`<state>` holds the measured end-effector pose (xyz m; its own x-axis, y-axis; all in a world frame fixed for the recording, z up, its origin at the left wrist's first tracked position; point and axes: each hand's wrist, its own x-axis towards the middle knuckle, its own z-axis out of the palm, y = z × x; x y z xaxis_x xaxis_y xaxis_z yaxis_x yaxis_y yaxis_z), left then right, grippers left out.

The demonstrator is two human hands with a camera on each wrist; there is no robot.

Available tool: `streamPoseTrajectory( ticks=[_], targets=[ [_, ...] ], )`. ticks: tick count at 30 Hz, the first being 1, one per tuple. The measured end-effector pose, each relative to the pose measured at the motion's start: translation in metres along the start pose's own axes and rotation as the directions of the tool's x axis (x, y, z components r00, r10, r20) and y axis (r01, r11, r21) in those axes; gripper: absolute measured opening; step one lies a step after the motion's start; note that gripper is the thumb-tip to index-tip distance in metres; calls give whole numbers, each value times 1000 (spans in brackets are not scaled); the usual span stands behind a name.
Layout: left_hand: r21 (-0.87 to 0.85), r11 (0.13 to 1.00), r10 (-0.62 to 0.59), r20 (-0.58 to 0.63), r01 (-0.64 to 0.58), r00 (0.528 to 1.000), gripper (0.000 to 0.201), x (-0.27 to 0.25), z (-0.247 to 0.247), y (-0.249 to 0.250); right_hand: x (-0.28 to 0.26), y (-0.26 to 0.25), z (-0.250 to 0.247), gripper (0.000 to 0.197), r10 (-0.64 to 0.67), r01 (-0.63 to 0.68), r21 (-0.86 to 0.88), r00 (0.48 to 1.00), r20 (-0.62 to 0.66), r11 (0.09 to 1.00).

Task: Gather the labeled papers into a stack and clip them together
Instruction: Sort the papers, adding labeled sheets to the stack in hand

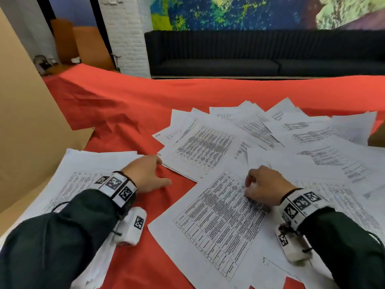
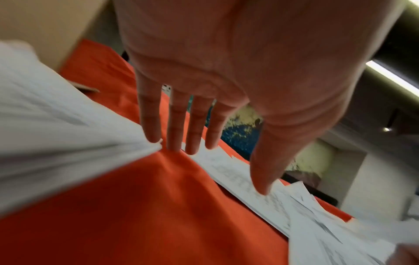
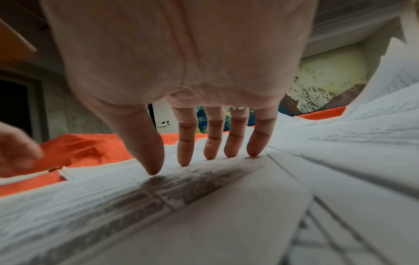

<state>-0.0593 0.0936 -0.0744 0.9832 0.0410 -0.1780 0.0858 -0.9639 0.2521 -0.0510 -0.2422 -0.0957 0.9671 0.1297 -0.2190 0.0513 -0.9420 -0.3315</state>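
The left grip (image 1: 145, 174) is spread flat, fingers straight, over the red cloth (image 1: 125, 105) covering the table, at the centre left of the head view; its fingertips (image 2: 174, 143) touch the edge of the paper stack (image 1: 87, 163) lying at lower left. The right grip (image 1: 264, 184), right of centre, presses straight, slightly parted fingertips (image 3: 211, 152) onto a printed table sheet (image 1: 218, 215). More loose papers (image 1: 270, 132) lie scattered and overlapping across the upper right.

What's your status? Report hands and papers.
Left hand open on red cloth. Right hand open, fingertips on table sheet. Papers unstacked.
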Motion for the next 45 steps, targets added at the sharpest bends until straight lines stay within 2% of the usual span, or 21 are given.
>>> streamPoseTrajectory(
  ticks=[2, 4, 8, 11, 13, 16, 19, 22, 24, 26, 28, 30, 32, 33, 34, 36, 37, 38, 40, 42, 45],
  targets=[
    [54, 999, 3, 62, -6, 998, 88, 30, 9, 27, -2, -4, 2, 16, 2, -2, -20, 1000, 19, 1000],
    [102, 994, -33, 73, 25, 997, 97, 60, 13, 40, -4, -5, 3, 20, 8, -7, -32, 1000, 14, 999],
    [98, 983, -158, 48, 153, 986, 100, 96, 13, 46, -5, -9, 8, 22, 7, -7, -75, 1000, -10, 997],
    [75, 982, -173, 20, 172, 985, 98, 109, 10, 48, -5, -13, 11, 23, -22, 21, -97, 1000, -8, 995],
    [58, 984, -169, 13, 168, 986, 91, 119, 10, 45, -5, -15, 12, 22, -39, 38, -102, 999, -3, 994],
    [31, 989, -145, 0, 145, 989, 66, 120, 11, 44, -6, -15, 11, 21, -43, 44, -86, 999, 10, 995],
    [-4, 996, -87, -103, 87, 991, 43, 116, 13, 52, -7, -14, 11, 21, -46, 47, -97, 999, 12, 994],
    [-129, 990, -89, -213, 63, 973, 33, 107, 5, 59, -8, -15, 11, 23, -51, 51, -104, 999, 4, 993],
    [-302, 953, -97, -286, 7, 953, 28, 100, -8, 61, -8, -15, 12, 27, -67, 64, -82, 997, -35, 995],
    [-476, 872, -102, -401, -111, 910, 22, 86, -25, 62, -9, -16, 10, 38, -104, 106, 9, 987, -122, 994],
    [-587, 762, -100, -527, -275, 844, 17, 70, -39, 62, -11, -18, 5, 45, -145, 184, 120, 950, -278, 976],
    [-671, 605, -107, -601, -428, 792, 12, 56, -50, 61, -12, -18, -4, 49, -118, 235, 229, 895, -430, 945],
    [-769, 357, -85, -591, -530, 802, 17, 43, -56, 64, -9, -13, -16, 56, 10, 238, 424, 862, -506, 874],
    [-810, 216, -46, -566, -545, 823, 15, 37, -56, 65, -8, -11, -22, 62, 85, 246, 572, 868, -490, 783],
    [-838, 92, 11, -540, -538, 842, 16, 29, -54, 67, -7, -9, -29, 70, 137, 264, 730, 888, -440, 631],
    [-866, -50, 126, -500, -498, 857, 36, 16, -43, 70, -4, -7, -38, 81, 149, 229, 937, 950, -274, 263],
    [-875, -68, 173, -483, -479, 858, 40, 11, -33, 71, -4, -7, -42, 79, 114, 182, 973, 973, -199, 142],
    [-883, -55, 223, -465, -466, 857, 40, 8, -23, 72, -4, -7, -44, 75, 83, 139, 987, 986, -146, 84],
    [-893, 19, 334, -418, -449, 845, 45, 0, -6, 72, -2, -7, -43, 73, 39, 63, 992, 997, -67, 108],
    [-882, 74, 423, -395, -465, 816, 51, -7, -3, 76, 2, -6, -36, 83, 4, -28, 991, 1000, 28, 133],
    [-814, 85, 497, -466, -575, 732, 30, -11, -23, 90, 5, -8, -32, 80, -73, -116, 989, 990, 122, 89]
  ],
)
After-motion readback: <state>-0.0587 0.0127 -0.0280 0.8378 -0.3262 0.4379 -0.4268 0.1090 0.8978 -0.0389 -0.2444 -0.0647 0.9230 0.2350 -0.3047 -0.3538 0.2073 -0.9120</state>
